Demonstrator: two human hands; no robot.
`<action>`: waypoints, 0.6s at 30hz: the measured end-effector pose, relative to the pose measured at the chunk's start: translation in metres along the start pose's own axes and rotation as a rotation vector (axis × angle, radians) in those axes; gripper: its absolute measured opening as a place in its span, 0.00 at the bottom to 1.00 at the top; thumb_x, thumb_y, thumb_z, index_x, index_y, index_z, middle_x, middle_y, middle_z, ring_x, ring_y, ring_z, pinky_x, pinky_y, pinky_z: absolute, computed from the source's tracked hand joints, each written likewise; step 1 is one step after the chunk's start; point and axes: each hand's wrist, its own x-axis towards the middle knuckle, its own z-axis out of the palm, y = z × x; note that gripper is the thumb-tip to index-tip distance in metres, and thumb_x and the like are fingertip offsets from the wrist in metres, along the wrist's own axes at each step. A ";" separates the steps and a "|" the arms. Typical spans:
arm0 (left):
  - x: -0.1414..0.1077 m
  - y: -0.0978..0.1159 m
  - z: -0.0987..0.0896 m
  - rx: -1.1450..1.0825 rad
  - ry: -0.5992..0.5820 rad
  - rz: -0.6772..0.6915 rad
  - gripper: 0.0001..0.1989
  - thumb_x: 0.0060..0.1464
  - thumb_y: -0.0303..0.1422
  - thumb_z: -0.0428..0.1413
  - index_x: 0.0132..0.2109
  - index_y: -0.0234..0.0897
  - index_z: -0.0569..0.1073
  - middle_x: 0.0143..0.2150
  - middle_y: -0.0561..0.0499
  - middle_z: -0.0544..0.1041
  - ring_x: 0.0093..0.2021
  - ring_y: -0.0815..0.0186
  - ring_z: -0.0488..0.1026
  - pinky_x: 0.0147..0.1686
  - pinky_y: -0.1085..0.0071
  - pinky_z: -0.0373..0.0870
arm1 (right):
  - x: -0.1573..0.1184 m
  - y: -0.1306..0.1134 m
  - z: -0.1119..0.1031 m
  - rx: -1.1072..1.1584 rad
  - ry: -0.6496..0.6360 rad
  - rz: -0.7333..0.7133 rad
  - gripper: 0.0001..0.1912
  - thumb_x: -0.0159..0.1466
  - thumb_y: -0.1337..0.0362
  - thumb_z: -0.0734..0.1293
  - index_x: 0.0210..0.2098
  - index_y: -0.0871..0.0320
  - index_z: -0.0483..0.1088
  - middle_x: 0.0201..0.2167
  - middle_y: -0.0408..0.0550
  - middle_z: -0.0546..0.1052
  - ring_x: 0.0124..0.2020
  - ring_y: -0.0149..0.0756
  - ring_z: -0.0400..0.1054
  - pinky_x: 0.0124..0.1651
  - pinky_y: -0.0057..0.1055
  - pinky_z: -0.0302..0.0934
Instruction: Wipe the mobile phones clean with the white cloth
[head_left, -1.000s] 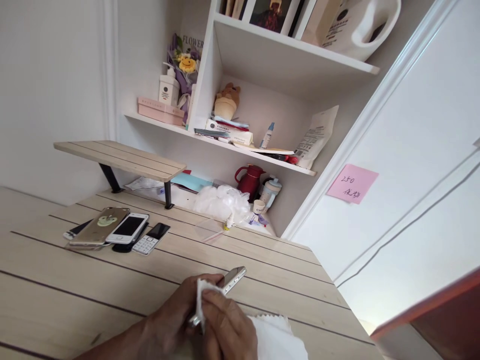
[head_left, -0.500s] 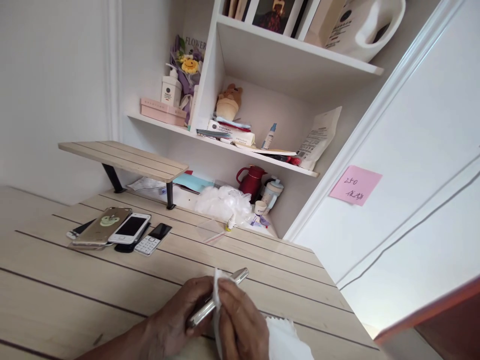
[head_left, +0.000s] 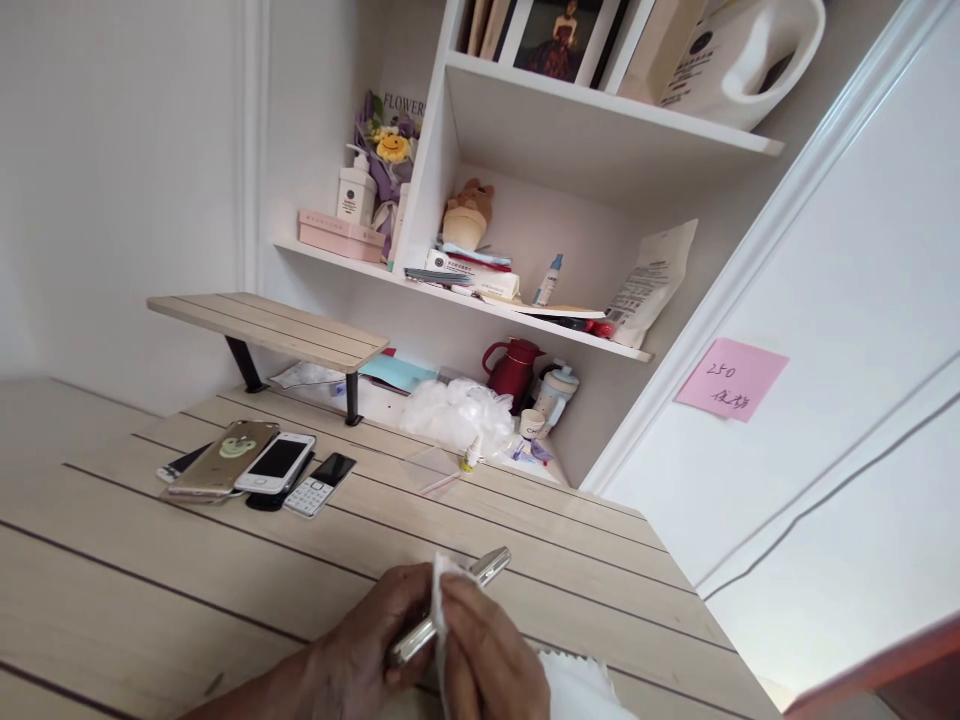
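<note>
My left hand [head_left: 367, 635] is closed around a slim phone [head_left: 492, 565] with a shiny silver edge, seen edge-on and tilted above the table. A white cloth [head_left: 439, 600] is wrapped over the phone's middle, pinched in the closed fingers of my right hand [head_left: 495, 650]. More white cloth with a zigzag edge [head_left: 581, 685] spreads out beside my right wrist. Both hands are close together at the bottom centre. The phone's screen is hidden from view.
Several phones lie at the left, among them a gold one [head_left: 225, 460] and a keypad phone [head_left: 321, 487]. A small bottle [head_left: 471, 457] and a clear bag [head_left: 431, 473] sit farther back. A raised wooden stand [head_left: 270, 325] and crowded white shelves [head_left: 525, 320] rise behind.
The whole view has shifted slightly, so everything appears a little lower and farther right. Both hands keep their hold on the phone and cloth, with only slight finger movement.
</note>
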 end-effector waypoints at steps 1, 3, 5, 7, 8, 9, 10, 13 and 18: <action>0.000 0.001 0.000 -0.010 0.013 -0.010 0.22 0.53 0.53 0.62 0.30 0.37 0.74 0.20 0.58 0.62 0.18 0.74 0.53 0.17 0.77 0.46 | -0.003 -0.004 0.005 0.028 0.015 -0.020 0.15 0.73 0.69 0.63 0.55 0.54 0.75 0.51 0.53 0.82 0.51 0.39 0.79 0.54 0.30 0.75; -0.001 0.002 0.001 -0.031 0.028 -0.027 0.24 0.52 0.54 0.62 0.28 0.37 0.73 0.20 0.58 0.61 0.18 0.74 0.53 0.17 0.77 0.45 | -0.004 -0.005 0.008 0.052 0.029 -0.024 0.14 0.74 0.68 0.62 0.54 0.53 0.75 0.51 0.52 0.82 0.51 0.38 0.79 0.54 0.29 0.75; -0.001 0.003 0.004 -0.036 0.027 -0.046 0.23 0.54 0.53 0.61 0.28 0.37 0.73 0.18 0.59 0.59 0.17 0.75 0.49 0.15 0.76 0.41 | 0.000 0.005 -0.002 0.020 0.003 0.013 0.15 0.75 0.65 0.61 0.55 0.54 0.76 0.53 0.53 0.81 0.54 0.38 0.78 0.56 0.29 0.74; -0.001 0.004 0.007 -0.027 0.023 -0.066 0.19 0.57 0.49 0.60 0.31 0.36 0.74 0.18 0.60 0.58 0.16 0.76 0.45 0.14 0.76 0.38 | 0.006 0.020 -0.017 -0.074 -0.024 0.050 0.16 0.74 0.66 0.61 0.58 0.56 0.74 0.56 0.54 0.79 0.57 0.40 0.75 0.59 0.33 0.72; 0.000 0.004 0.008 -0.021 0.019 -0.075 0.18 0.59 0.46 0.59 0.33 0.35 0.75 0.19 0.60 0.59 0.16 0.76 0.43 0.14 0.75 0.36 | 0.009 0.028 -0.024 -0.125 -0.004 0.059 0.16 0.73 0.68 0.62 0.57 0.57 0.74 0.56 0.54 0.79 0.57 0.40 0.76 0.59 0.34 0.72; 0.000 0.004 0.008 -0.018 0.017 -0.084 0.16 0.60 0.45 0.58 0.34 0.35 0.76 0.20 0.60 0.60 0.16 0.76 0.43 0.14 0.75 0.36 | 0.010 0.033 -0.029 -0.166 0.029 0.072 0.17 0.72 0.69 0.63 0.57 0.57 0.74 0.55 0.54 0.79 0.56 0.40 0.76 0.59 0.34 0.72; 0.000 0.003 0.009 -0.018 0.018 -0.086 0.16 0.61 0.44 0.58 0.34 0.35 0.76 0.20 0.59 0.61 0.16 0.76 0.43 0.14 0.75 0.35 | 0.011 0.035 -0.031 -0.187 0.044 0.080 0.17 0.71 0.70 0.63 0.57 0.58 0.74 0.55 0.54 0.79 0.56 0.40 0.76 0.59 0.35 0.72; 0.000 0.001 0.006 -0.033 0.044 -0.076 0.17 0.59 0.46 0.60 0.31 0.35 0.75 0.19 0.59 0.60 0.16 0.76 0.45 0.14 0.75 0.36 | 0.005 0.025 -0.018 -0.133 0.055 0.071 0.17 0.71 0.70 0.63 0.58 0.56 0.74 0.56 0.54 0.79 0.57 0.43 0.76 0.58 0.37 0.73; -0.004 0.000 0.001 -0.174 0.167 -0.113 0.20 0.44 0.50 0.68 0.29 0.37 0.75 0.22 0.57 0.64 0.21 0.74 0.55 0.18 0.78 0.45 | -0.006 -0.003 0.012 0.019 0.075 -0.092 0.18 0.73 0.70 0.61 0.58 0.53 0.73 0.50 0.54 0.82 0.50 0.42 0.80 0.51 0.35 0.78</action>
